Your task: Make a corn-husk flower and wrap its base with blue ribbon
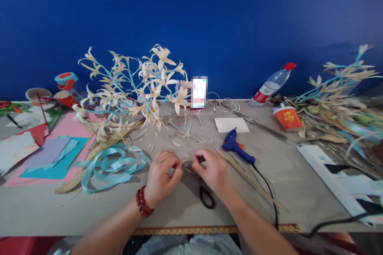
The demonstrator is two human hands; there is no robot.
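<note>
My left hand [164,173], with a red bead bracelet [145,202] at the wrist, is closed in a pinch above the table's middle. Close by on the right, my right hand [212,169] pinches too, its thumb and forefinger together. Something small and thin seems to lie between the fingertips, but its kind cannot be made out. Black-handled scissors [207,198] lie just under my right hand, partly hidden by it. Beyond both hands, pale scraps and small light-blue stems [186,127] are scattered. A curled light-blue ribbon [112,167] rests left of my left hand.
Branches of cream husk-like flowers [161,75] stand behind, near a lit phone [199,92]. To the right are a blue glue gun [237,147] with a black cord, a tilted bottle [271,85], an orange cup [289,118] and a white power strip [326,179]. Coloured paper [68,167] lies left.
</note>
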